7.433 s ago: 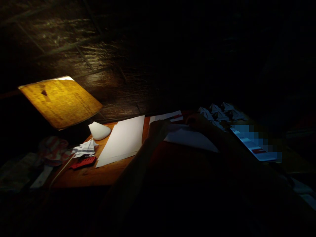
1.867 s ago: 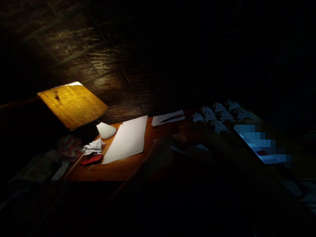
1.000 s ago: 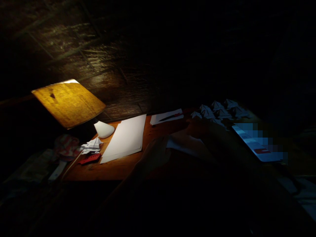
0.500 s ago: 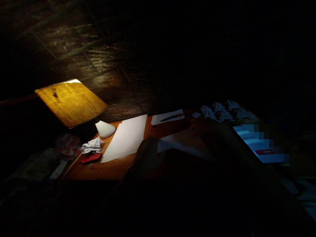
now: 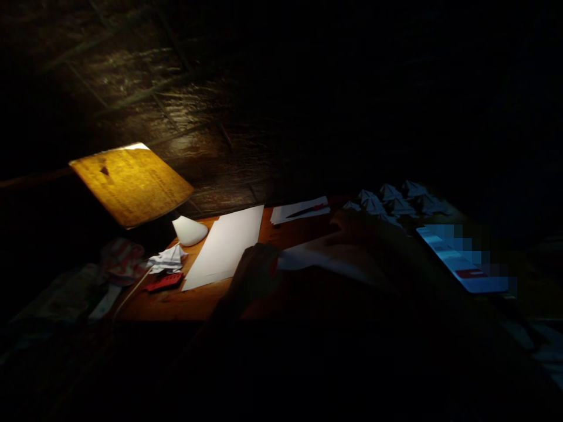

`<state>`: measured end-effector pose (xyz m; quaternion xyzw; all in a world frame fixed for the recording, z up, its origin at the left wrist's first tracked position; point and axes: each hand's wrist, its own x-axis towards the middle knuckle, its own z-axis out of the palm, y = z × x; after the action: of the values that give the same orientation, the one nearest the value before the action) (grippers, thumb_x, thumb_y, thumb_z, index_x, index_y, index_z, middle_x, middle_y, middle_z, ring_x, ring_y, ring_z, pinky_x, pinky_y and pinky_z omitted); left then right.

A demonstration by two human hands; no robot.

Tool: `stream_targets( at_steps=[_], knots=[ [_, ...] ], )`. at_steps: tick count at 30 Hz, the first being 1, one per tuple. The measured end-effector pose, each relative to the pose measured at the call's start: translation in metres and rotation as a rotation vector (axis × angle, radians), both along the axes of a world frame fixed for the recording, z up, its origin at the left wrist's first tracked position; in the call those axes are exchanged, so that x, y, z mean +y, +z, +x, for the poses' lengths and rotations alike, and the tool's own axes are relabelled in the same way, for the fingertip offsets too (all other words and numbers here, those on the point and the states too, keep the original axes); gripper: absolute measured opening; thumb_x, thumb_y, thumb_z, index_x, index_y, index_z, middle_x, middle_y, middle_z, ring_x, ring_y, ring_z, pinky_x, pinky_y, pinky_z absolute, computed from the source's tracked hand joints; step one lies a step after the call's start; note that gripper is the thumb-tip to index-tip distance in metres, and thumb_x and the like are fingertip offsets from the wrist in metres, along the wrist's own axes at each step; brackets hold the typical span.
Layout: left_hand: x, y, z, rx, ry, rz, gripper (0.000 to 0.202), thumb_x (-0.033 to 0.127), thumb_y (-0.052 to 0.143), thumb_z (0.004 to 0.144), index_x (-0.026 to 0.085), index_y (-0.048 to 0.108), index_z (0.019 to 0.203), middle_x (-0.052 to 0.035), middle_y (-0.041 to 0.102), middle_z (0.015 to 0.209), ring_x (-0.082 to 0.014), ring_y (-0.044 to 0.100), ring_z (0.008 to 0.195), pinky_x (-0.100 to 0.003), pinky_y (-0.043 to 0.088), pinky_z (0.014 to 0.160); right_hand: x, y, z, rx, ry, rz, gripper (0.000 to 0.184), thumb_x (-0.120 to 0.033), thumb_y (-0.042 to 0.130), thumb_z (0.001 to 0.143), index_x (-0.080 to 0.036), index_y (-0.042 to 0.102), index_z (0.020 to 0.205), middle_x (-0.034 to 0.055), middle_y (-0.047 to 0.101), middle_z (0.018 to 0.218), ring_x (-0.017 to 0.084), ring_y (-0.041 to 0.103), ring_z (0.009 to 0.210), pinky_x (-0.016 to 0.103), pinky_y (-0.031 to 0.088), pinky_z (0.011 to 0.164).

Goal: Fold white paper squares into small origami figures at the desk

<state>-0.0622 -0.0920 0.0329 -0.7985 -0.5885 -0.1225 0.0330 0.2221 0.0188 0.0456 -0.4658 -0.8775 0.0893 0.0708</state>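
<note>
The table (image 5: 149, 305) stretches rightward from the lamp (image 5: 132, 184). Past the big sheets (image 5: 229, 246) beside that lamp lies my folded paper (image 5: 328, 261) — long axis pointing away from the lamp, slanting slightly towards me. My left hand (image 5: 259, 269), nearer the lamp, is curled against its lampward end; my right hand (image 5: 354, 225) is over its far edge — whether either pinches, I can't tell in this dark.
</note>
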Motion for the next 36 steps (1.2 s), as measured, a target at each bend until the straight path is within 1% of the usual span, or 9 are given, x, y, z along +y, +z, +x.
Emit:
stream_targets(
  at_steps=[5,9,12,15,18,22,30,33,36],
  knots=[
    [0.03,-0.001,-0.001,-0.16,-0.003,0.175,0.014,0.017,0.054,0.092,0.018,0.067,0.096,-0.01,0.071,0.106,-0.0267,0.065,0.103,-0.042,0.05,0.095,-0.005,0.008,-0.008,0.124,0.184,-0.14,0.08,-0.064,0.077,0.071,-0.021,0.064,0.137,0.0136,0.062,0.142,0.034,0.061,0.123,0.039,0.049,0.098],
    [0.062,0.005,0.014,-0.528,-0.023,0.326,0.004,0.021,0.057,0.087,0.02,0.061,0.085,-0.0063,0.068,0.091,-0.0217,0.064,0.089,-0.034,0.051,0.084,-0.001,0.011,-0.009,0.163,0.111,-0.131,0.029,-0.04,0.067,0.085,-0.021,0.079,0.103,0.0101,0.078,0.104,0.026,0.072,0.09,0.031,0.05,0.075],
    [0.085,0.008,0.031,-0.857,0.053,0.341,0.027,0.026,0.069,0.081,0.021,0.061,0.106,-0.0075,0.067,0.114,-0.0207,0.064,0.097,-0.032,0.051,0.082,0.005,0.015,-0.006,0.26,-0.085,-0.016,0.021,-0.028,0.062,0.087,-0.018,0.08,0.089,0.0123,0.078,0.092,0.025,0.071,0.084,0.029,0.046,0.067],
    [0.104,0.007,0.047,-1.193,0.075,0.124,0.053,0.034,0.083,0.07,0.02,0.058,0.115,-0.0104,0.067,0.117,-0.023,0.065,0.099,-0.034,0.054,0.081,0.01,0.021,0.0,0.396,-0.284,0.022,0.022,-0.028,0.063,0.086,-0.015,0.079,0.092,0.0124,0.076,0.09,0.025,0.07,0.082,0.027,0.042,0.061],
    [0.113,0.005,0.055,-1.385,-0.006,-0.186,0.057,0.032,0.088,0.063,0.018,0.063,0.112,-0.0111,0.071,0.11,-0.0264,0.067,0.101,-0.036,0.054,0.083,0.013,0.025,0.008,0.486,-0.377,-0.033,0.021,-0.028,0.062,0.086,-0.013,0.076,0.081,0.0088,0.072,0.076,0.02,0.066,0.07,0.026,0.038,0.055],
    [0.115,0.0,0.048,-1.505,-0.078,-0.461,0.055,0.03,0.093,0.053,0.014,0.07,0.1,-0.0095,0.075,0.099,-0.0263,0.07,0.093,-0.035,0.054,0.081,0.019,0.018,0.017,0.642,-0.364,-0.132,0.02,-0.027,0.067,0.081,-0.014,0.07,0.067,0.0039,0.067,0.065,0.015,0.059,0.061,0.024,0.037,0.054],
    [0.123,-0.011,0.027,-1.595,-0.096,-0.508,0.047,0.035,0.088,0.064,0.015,0.071,0.103,-0.0079,0.075,0.099,-0.0211,0.07,0.085,-0.032,0.053,0.078,0.028,0.001,0.016,0.936,-0.394,-0.421,0.022,-0.038,0.071,0.076,-0.018,0.069,0.07,0.0014,0.064,0.062,0.015,0.056,0.053,0.025,0.042,0.051],
    [0.123,-0.007,0.023,-1.603,-0.092,-0.432,0.054,0.051,0.083,0.071,0.02,0.067,0.111,-0.0084,0.072,0.111,-0.022,0.069,0.093,-0.032,0.053,0.078,0.031,0.004,0.021,1.014,-0.495,-0.353,0.023,-0.04,0.068,0.076,-0.017,0.07,0.074,0.0025,0.066,0.066,0.016,0.06,0.056,0.026,0.044,0.053],
    [0.116,0.002,0.018,-1.5,-0.254,-0.28,0.078,0.059,0.085,0.067,0.025,0.056,0.131,-0.0116,0.063,0.133,-0.0263,0.063,0.114,-0.036,0.053,0.089,0.038,0.004,0.03,1.056,-0.597,-0.159,0.032,-0.045,0.063,0.074,-0.015,0.072,0.082,0.0042,0.067,0.069,0.018,0.062,0.058,0.028,0.046,0.053]
  ],
)
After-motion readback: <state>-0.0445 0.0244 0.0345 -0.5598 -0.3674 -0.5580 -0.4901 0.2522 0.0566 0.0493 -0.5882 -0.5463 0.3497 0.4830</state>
